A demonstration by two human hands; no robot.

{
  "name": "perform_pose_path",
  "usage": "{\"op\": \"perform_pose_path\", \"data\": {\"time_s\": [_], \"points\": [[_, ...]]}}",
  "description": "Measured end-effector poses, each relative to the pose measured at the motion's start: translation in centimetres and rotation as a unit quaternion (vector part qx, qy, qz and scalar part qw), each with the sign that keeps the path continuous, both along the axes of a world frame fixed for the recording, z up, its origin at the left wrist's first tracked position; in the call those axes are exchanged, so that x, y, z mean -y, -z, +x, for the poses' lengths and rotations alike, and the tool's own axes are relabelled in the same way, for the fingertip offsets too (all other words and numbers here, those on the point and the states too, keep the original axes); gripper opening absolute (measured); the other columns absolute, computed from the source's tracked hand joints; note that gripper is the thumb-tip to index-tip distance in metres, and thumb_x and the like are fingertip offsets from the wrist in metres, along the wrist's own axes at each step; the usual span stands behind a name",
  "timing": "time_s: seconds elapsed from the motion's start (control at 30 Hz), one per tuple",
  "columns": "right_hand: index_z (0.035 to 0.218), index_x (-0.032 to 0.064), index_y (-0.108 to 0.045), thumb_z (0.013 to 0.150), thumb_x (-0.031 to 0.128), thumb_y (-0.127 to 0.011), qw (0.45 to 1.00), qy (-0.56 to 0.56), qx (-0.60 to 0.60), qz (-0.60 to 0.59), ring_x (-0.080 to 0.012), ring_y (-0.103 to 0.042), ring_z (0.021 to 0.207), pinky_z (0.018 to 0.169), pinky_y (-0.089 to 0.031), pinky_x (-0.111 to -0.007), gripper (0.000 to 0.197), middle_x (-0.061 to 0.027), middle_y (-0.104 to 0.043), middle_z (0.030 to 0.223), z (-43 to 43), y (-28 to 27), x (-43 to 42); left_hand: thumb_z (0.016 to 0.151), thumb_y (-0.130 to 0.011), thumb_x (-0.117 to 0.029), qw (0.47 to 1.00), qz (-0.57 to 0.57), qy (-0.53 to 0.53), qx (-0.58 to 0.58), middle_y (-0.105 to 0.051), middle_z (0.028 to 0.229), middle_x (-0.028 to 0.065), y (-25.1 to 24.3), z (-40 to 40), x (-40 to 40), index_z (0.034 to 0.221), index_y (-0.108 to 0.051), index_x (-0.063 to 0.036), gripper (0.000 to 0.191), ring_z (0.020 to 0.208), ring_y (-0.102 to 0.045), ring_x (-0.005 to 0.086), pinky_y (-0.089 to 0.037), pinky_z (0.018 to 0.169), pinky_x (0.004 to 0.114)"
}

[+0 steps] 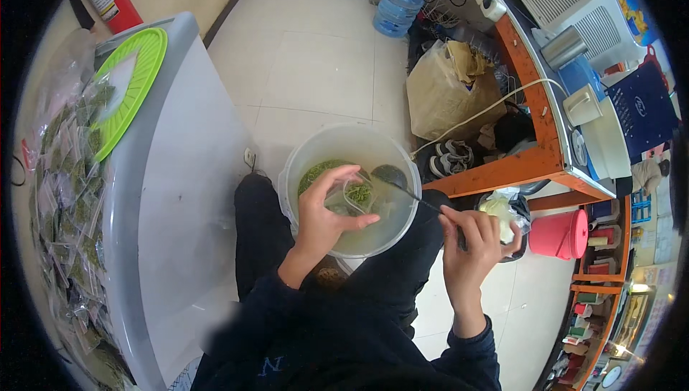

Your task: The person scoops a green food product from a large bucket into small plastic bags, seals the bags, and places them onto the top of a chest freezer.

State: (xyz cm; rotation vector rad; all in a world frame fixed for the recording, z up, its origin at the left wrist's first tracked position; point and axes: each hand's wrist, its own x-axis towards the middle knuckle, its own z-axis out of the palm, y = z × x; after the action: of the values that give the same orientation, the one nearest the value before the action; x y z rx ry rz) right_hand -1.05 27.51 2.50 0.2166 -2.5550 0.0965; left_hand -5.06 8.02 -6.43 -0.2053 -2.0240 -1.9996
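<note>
Between my knees stands a translucent plastic bucket (355, 135) with chopped green herb or vegetable bits (323, 167) gathered at its far left inside. Over the bucket, my left hand (328, 202) holds the mouth of a small clear plastic bag (358, 197) apart between thumb and fingers; some of the green bits show in it. My right hand (471, 235) grips the thin dark handle of a ladle (390, 176). The ladle's dark bowl is inside the bucket, to the right of the bag. Whether the bowl holds anything is hard to tell.
At left, a white chest freezer (183, 202) carries many filled small bags (70, 213) and a green plastic tray (140, 89). To the right are an orange-framed table (500, 173), a large brown bag (436, 89), sneakers (452, 157), a pink bucket (557, 234) and a blue water jug (398, 6).
</note>
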Motion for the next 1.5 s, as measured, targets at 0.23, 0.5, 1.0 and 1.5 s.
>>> {"op": "perform_pose_path", "data": {"time_s": [0.23,0.5,1.0,1.5], "points": [[0.088,0.0186,-0.069,0.073,0.022,-0.072,0.965,-0.105,0.143,-0.194,-0.0183,-0.052,0.103,0.106,-0.008,-0.052,0.015,-0.0012,-0.058,0.104,-0.4,0.3,5.2,0.053,-0.087,-0.020,0.992,-0.090,-0.044,-0.076,-0.061,0.098,0.0081,-0.8,1.1,-0.1,0.113,-0.055,-0.0039,0.070,0.092,-0.060,0.0205,-0.046,0.084,0.032],[0.079,0.0183,-0.071,0.070,0.017,-0.073,0.953,-0.177,0.110,-0.221,-0.0217,-0.052,0.103,0.104,-0.017,-0.056,0.009,-0.0009,-0.058,0.098,-1.2,-0.3,4.8,0.065,-0.081,-0.022,0.994,0.094,0.017,-0.052,-0.061,0.103,0.0107,-2.2,2.5,-0.4,0.117,-0.047,-0.0012,0.066,0.098,-0.059,0.0216,-0.044,0.088,0.033],[0.092,0.0035,-0.060,0.075,-0.004,-0.067,0.840,-0.275,0.168,-0.437,-0.0122,-0.062,0.078,0.109,-0.023,-0.048,0.019,-0.0031,-0.064,0.081,-0.8,-3.2,7.0,0.085,-0.060,-0.006,0.985,-0.083,-0.045,-0.142,-0.063,0.081,0.0126,-5.5,4.3,0.8,0.092,-0.059,-0.0020,0.008,0.068,-0.063,0.0228,-0.048,0.059,0.030],[0.090,0.0080,-0.039,0.075,-0.007,-0.061,0.808,-0.318,0.068,-0.491,-0.0121,-0.056,0.077,0.112,-0.008,-0.050,0.031,-0.0035,-0.055,0.076,-0.8,-6.8,7.3,0.092,-0.051,-0.008,0.788,-0.193,-0.482,-0.332,-0.067,0.085,0.0108,-17.5,6.5,18.7,0.089,-0.060,0.0003,0.012,0.078,-0.063,0.0174,-0.049,0.072,0.029]]}}
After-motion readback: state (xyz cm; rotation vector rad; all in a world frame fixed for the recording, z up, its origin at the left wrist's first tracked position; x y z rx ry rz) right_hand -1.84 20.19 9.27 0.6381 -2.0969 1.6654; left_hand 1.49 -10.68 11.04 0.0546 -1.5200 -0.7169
